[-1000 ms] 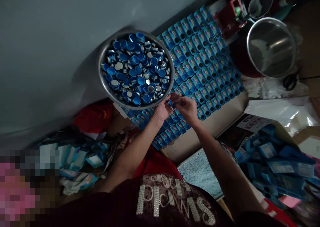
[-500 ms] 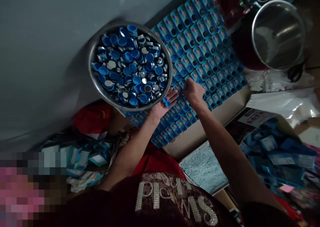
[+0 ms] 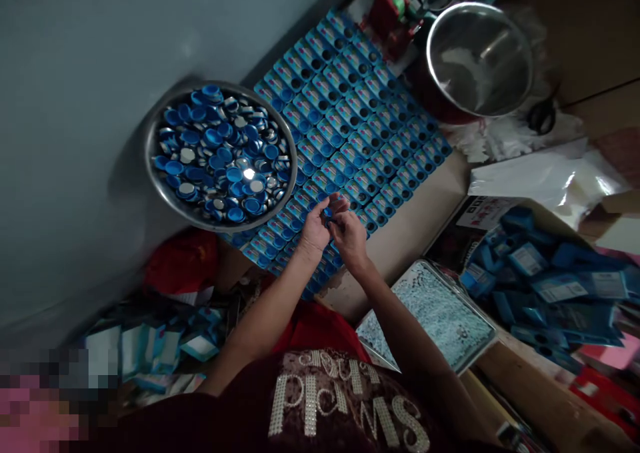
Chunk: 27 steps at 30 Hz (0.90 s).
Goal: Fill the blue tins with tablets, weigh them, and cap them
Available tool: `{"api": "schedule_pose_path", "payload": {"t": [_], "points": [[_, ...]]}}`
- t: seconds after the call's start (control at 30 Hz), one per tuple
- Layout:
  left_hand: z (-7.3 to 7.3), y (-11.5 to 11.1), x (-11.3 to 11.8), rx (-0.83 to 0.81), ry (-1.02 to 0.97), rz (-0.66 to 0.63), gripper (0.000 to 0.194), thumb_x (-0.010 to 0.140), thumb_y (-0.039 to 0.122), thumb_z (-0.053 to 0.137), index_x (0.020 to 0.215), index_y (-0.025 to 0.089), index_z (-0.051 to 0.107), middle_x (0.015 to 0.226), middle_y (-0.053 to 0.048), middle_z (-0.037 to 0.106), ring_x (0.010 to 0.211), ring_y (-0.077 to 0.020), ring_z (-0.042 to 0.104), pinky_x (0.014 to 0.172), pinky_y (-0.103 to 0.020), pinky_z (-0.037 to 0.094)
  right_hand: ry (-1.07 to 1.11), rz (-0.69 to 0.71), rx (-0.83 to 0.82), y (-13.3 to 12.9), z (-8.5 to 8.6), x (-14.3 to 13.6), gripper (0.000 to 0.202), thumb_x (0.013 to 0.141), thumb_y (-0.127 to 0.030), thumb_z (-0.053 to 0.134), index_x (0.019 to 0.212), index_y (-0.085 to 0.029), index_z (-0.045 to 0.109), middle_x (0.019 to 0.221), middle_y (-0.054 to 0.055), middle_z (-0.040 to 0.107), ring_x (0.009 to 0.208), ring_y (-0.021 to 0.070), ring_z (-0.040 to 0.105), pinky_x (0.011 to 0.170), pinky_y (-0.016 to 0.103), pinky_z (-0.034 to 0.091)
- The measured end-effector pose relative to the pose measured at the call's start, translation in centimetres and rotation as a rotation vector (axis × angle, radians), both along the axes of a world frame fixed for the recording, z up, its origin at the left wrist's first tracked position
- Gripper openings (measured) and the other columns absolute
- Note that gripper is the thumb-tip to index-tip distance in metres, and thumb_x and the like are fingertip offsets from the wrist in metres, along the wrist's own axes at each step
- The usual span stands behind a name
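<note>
Cupped palm up, my left hand (image 3: 316, 232) holds a few small round blue caps (image 3: 327, 212). The fingers of my right hand (image 3: 351, 237) are pinched together over that palm, at a blue cap partly hidden by the fingertips. Both hands are above rows of blue blister-like packs (image 3: 345, 123), each with a printed label and a round hollow. Some hollows show blue discs, others look dark. To the left, a metal basin (image 3: 291, 133) is heaped with blue and silver caps (image 3: 225, 153).
A wall (image 3: 75, 106) rises at left. A steel pot (image 3: 500, 73) and scissors (image 3: 543, 116) are at upper right. Near my right forearm lies a metal tray (image 3: 477, 354) of pale blue grains. Blue boxes (image 3: 555, 273) pile at right; a red bag (image 3: 183, 263) sits below the basin.
My right hand has come back from the packs to my left palm and pinches there. My left fingers have curled from spread to cupped. The view has shifted.
</note>
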<state>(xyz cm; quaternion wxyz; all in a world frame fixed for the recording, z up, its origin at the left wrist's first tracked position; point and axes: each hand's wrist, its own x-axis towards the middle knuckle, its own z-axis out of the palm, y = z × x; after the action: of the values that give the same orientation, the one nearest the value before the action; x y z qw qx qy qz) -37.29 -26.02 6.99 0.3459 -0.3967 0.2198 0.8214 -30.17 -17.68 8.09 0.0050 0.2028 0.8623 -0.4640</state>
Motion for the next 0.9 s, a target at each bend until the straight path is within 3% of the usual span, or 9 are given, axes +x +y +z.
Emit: {"api": "schedule_pose_path", "payload": {"t": [0.1,0.2,0.33,0.4,0.53,0.7,0.8,0.9], "points": [[1.7,2.0,-0.2,-0.129,-0.041,0.001,0.022,0.110,0.024,0.060,0.098,0.018,0.078,0.074,-0.002,0.074,0.086,-0.0189,0.080,0.100,-0.035,0.063,-0.023,-0.069,-0.056,1.9,-0.6,0.5,0.005,0.089,-0.030,0.065,0.087,-0.026,0.067,0.090,0.006,0.075,0.087,0.0245,0.068,0.084,0.038,0.056],[3.6,2.1,-0.9,-0.268,0.088,-0.044,0.014,0.110,0.026,0.067,0.100,0.020,0.076,0.072,0.003,0.067,0.072,-0.0117,0.069,0.087,-0.027,0.061,-0.065,-0.161,-0.057,6.3,-0.6,-0.3,0.011,0.091,-0.034,0.064,0.092,-0.025,0.071,0.090,0.006,0.077,0.088,0.0252,0.070,0.080,0.037,0.057],[4.2,-0.3,-1.5,-0.363,0.266,-0.284,0.002,0.099,0.018,0.077,0.101,0.019,0.076,0.083,0.001,0.071,0.081,-0.0113,0.069,0.090,-0.025,0.059,-0.084,-0.291,0.151,13.8,0.0,-4.0,0.014,0.088,-0.030,0.065,0.097,-0.022,0.074,0.094,0.008,0.077,0.091,0.0264,0.071,0.083,0.038,0.057],[3.6,-1.5,-1.5,-0.342,0.260,-0.362,0.009,0.095,0.013,0.075,0.101,0.019,0.077,0.092,-0.002,0.075,0.092,-0.0135,0.072,0.098,-0.029,0.059,-0.133,-0.241,0.257,16.0,0.1,-6.3,0.012,0.084,-0.026,0.068,0.093,-0.022,0.075,0.095,0.007,0.077,0.092,0.0266,0.072,0.088,0.040,0.057],[2.1,-1.4,-1.6,-0.168,0.185,-0.309,0.011,0.096,0.016,0.068,0.100,0.017,0.079,0.102,-0.006,0.079,0.103,-0.0182,0.076,0.107,-0.038,0.058,-0.332,-0.050,0.398,17.0,-0.5,-10.0,0.009,0.081,-0.022,0.070,0.088,-0.023,0.075,0.096,0.007,0.077,0.094,0.0277,0.071,0.091,0.041,0.053],[0.9,0.8,-2.9,-0.087,0.148,-0.244,0.021,0.104,0.017,0.062,0.106,0.016,0.082,0.108,-0.008,0.083,0.109,-0.0199,0.079,0.112,-0.037,0.056,-0.524,-0.006,0.526,18.0,-1.5,-12.4,0.026,0.076,-0.027,0.081,0.101,-0.024,0.074,0.100,0.005,0.076,0.099,0.0306,0.068,0.089,0.043,0.051],[1.0,1.3,-3.8,-0.055,0.121,-0.252,0.027,0.110,0.021,0.057,0.110,0.016,0.083,0.112,-0.008,0.084,0.113,-0.0204,0.079,0.116,-0.039,0.056,-0.528,0.022,0.566,18.0,-0.5,-12.8,0.029,0.076,-0.024,0.083,0.104,-0.024,0.073,0.099,0.005,0.075,0.100,0.0314,0.067,0.089,0.043,0.051],[1.6,1.2,-4.2,-0.036,0.085,-0.272,0.032,0.114,0.024,0.051,0.109,0.015,0.082,0.108,-0.009,0.085,0.108,-0.0202,0.081,0.118,-0.042,0.057,-0.391,0.052,0.541,15.9,1.2,-11.7,0.021,0.083,-0.022,0.077,0.103,-0.025,0.074,0.103,0.006,0.075,0.100,0.0301,0.067,0.088,0.041,0.050]]}}
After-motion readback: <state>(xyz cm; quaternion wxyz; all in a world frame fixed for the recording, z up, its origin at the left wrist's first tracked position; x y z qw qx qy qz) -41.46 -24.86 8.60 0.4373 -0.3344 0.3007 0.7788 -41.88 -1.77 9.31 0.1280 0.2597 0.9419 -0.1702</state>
